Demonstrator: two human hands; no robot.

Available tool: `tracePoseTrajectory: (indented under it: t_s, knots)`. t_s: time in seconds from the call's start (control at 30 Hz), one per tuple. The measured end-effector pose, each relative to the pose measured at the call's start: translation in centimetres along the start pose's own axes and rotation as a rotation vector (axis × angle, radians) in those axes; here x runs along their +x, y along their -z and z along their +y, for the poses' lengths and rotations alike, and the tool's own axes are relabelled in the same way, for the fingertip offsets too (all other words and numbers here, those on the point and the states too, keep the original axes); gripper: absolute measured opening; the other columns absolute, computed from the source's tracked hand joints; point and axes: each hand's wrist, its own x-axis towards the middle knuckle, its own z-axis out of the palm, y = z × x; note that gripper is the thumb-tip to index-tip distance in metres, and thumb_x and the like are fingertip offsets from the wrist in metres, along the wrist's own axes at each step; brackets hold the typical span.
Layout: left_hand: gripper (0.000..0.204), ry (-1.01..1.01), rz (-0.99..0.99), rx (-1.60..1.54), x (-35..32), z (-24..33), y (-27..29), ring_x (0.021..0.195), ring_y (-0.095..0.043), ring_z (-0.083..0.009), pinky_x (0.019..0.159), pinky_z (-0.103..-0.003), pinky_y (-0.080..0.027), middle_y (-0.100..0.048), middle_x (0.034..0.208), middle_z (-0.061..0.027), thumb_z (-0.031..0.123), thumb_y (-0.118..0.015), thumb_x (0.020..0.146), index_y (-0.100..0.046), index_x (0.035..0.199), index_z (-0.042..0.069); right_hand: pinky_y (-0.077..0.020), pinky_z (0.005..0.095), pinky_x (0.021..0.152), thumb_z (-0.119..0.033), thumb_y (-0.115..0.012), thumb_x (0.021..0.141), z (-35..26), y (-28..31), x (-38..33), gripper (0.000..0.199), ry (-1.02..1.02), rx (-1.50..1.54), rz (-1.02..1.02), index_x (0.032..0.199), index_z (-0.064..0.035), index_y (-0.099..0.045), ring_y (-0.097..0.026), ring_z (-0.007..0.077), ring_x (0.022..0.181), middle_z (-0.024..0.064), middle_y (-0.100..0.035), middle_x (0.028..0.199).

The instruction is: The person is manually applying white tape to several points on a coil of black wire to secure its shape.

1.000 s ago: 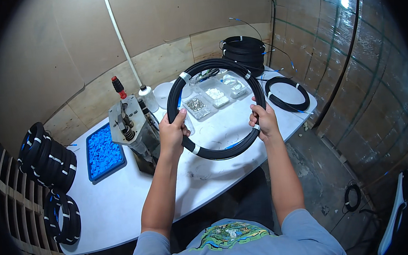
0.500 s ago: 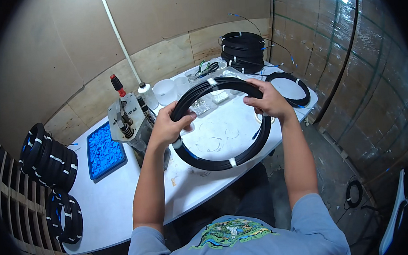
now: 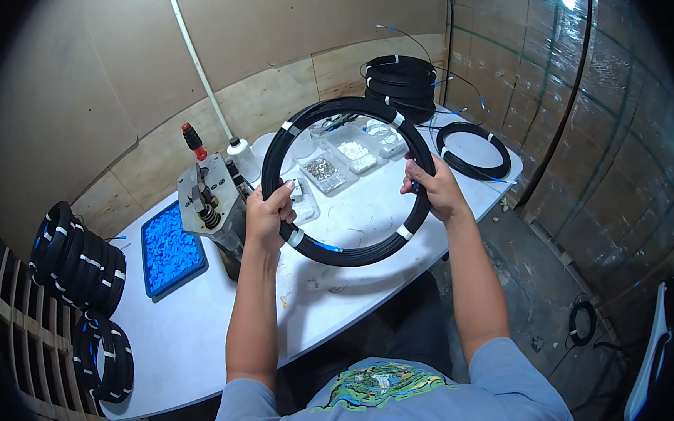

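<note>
Between my hands, raised above the white table, is a coil of black cable (image 3: 355, 259) bound with several white tape bands. A blue-sleeved cable end shows along its lower left. My left hand (image 3: 271, 214) wraps round the left side of the coil, thumb toward the inside. On the opposite side my right hand (image 3: 433, 186) grips the ring, its fingertips curling through to the inner edge. Through the ring I see a clear tray of small metal parts (image 3: 324, 169) and a tray of white pieces (image 3: 355, 152) on the table.
A hand press (image 3: 211, 195) with a red-and-black handle stands left of centre, beside a tray of blue pieces (image 3: 173, 248). Stacked black coils (image 3: 77, 257) line the left edge; more coils (image 3: 400, 83) are stacked at the back right, near a single coil (image 3: 474, 150). A white bottle (image 3: 239, 156) stands behind.
The coil has turned and tilted up to face me more squarely, rising a little. Both hands have moved down along its sides, still gripping it.
</note>
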Motion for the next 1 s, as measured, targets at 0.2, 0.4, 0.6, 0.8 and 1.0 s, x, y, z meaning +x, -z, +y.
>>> tracePoseTrajectory:
  t_s: [0.2, 0.4, 0.6, 0.8, 1.0]
  knots:
    - [0.019, 0.013, -0.012, 0.035, -0.2, -0.5, 0.4, 0.047, -0.039, -0.0059, 0.045, -0.024, -0.034, -0.04, 0.06, 0.0061, 0.012, -0.07, 0.086, -0.051, 0.089, 0.011, -0.0563, 0.0337, 0.076, -0.022, -0.072, 0.09, -0.5, 0.8, 0.5, 0.024, -0.125, 0.222, -0.15, 0.087, -0.004, -0.057, -0.063, 0.0186, 0.076, 0.0041, -0.057, 0.076]
    - [0.022, 0.062, 0.012, 0.052, -0.3, 0.1, -0.1, 0.047, -0.039, -0.0058, 0.045, -0.024, -0.034, -0.04, 0.06, 0.0061, 0.016, -0.071, 0.087, -0.051, 0.08, 0.013, -0.0444, 0.0245, 0.05, -0.015, -0.072, 0.087, -0.7, 0.8, 1.0, 0.02, -0.204, 0.202, -0.102, 0.08, -0.0066, -0.055, -0.053, 0.0112, 0.06, 0.0007, -0.05, 0.066]
    - [0.028, 0.058, 0.042, 0.074, -0.2, -0.4, 0.0, 0.047, -0.039, -0.0061, 0.045, -0.025, -0.034, -0.04, 0.06, 0.006, 0.021, -0.072, 0.088, -0.048, 0.075, 0.014, -0.0383, 0.021, 0.044, -0.011, -0.072, 0.085, -0.4, 0.2, 0.6, 0.02, -0.228, 0.125, 0.007, 0.081, -0.0076, -0.053, -0.047, 0.0077, 0.052, -0.0021, -0.047, 0.061]
    - [0.027, 0.072, 0.048, 0.012, 0.0, -1.1, 0.5, 0.047, -0.04, -0.0062, 0.046, -0.025, -0.036, -0.041, 0.058, 0.0058, 0.021, -0.073, 0.088, -0.049, 0.078, 0.013, -0.0401, 0.0219, 0.045, -0.016, -0.073, 0.087, -1.3, -1.2, 0.4, 0.026, -0.147, 0.014, 0.071, 0.103, -0.0003, -0.059, -0.049, 0.0072, 0.052, -0.0017, -0.048, 0.064]
    - [0.028, 0.081, 0.026, 0.051, -0.3, -1.4, 0.8, 0.048, -0.043, -0.0085, 0.047, -0.026, -0.038, -0.045, 0.061, 0.0042, 0.023, -0.074, 0.088, -0.05, 0.077, 0.012, -0.0412, 0.023, 0.046, -0.01, -0.07, 0.088, -0.9, -0.3, 0.5, 0.024, -0.179, -0.138, 0.1, 0.107, 0.0006, -0.061, -0.05, 0.0063, 0.052, -0.0025, -0.05, 0.065]
